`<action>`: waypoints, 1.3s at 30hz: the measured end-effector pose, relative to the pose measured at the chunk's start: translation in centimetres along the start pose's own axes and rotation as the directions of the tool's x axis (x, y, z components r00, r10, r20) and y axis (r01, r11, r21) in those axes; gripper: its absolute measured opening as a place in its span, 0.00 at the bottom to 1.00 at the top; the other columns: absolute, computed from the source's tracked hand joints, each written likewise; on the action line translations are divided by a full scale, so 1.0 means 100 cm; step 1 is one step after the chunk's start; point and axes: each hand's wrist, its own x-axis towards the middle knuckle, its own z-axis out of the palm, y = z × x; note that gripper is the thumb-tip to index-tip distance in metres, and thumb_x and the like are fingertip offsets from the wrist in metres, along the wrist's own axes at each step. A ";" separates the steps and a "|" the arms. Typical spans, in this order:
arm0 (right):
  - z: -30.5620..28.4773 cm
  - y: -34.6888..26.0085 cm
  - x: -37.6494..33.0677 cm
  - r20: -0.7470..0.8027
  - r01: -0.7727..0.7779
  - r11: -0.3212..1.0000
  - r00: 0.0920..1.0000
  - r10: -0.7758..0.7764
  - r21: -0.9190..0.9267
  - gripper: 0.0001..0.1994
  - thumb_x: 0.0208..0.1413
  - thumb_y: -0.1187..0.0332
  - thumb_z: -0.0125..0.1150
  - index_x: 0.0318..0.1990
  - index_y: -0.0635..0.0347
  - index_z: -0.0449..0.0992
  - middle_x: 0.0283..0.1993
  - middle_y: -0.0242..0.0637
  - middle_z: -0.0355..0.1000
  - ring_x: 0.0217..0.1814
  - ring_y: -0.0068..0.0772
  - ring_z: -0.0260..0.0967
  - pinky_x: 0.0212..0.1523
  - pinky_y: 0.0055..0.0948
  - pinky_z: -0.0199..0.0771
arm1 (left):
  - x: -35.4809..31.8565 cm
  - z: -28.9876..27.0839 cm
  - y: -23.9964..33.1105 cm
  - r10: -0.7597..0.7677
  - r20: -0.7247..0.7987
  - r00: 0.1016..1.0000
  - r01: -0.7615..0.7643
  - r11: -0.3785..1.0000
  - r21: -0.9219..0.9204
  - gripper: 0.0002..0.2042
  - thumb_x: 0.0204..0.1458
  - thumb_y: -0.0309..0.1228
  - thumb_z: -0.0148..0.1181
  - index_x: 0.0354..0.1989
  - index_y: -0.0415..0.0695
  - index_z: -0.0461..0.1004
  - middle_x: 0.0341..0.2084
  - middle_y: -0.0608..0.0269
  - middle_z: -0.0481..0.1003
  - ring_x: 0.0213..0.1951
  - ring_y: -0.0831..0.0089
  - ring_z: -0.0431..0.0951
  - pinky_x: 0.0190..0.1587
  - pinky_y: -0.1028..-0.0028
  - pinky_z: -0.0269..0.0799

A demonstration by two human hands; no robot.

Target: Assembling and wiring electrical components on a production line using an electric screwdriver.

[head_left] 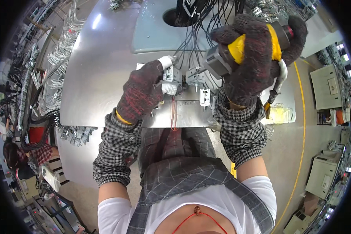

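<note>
My left hand (142, 89), in a dark red-black knit glove with white-wrapped fingertips, pinches a small metal-and-white connector block (171, 75). Reddish thin wires (174, 113) hang below that block over the table's front edge. A black and yellow power screwdriver (238, 48) is gripped in my right hand (250, 64), also gloved. Its nose points left at a second metal block (195, 77), just right of the one in my left hand; whether the tip touches it I cannot tell. Another small white block (205, 96) sits nearer me, below the tool.
Black cables (206, 23) spread from a round hole (177, 17) in a blue-grey board on the metal table (93, 78). Metal parts lie at the back right (265, 9). Bundles of white wires (68, 43) hang at the left. Another person (17, 154) sits far left.
</note>
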 end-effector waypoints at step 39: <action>0.029 0.041 -0.007 -0.081 -0.124 0.966 0.991 0.108 -0.227 0.32 0.55 0.79 0.60 0.65 0.55 0.53 0.39 0.48 0.72 0.30 0.34 0.74 0.28 0.32 0.79 | 0.011 -0.035 0.011 -0.229 -0.001 0.973 0.228 0.966 -0.123 0.31 0.46 0.29 0.69 0.61 0.46 0.66 0.51 0.54 0.74 0.39 0.71 0.78 0.43 0.71 0.76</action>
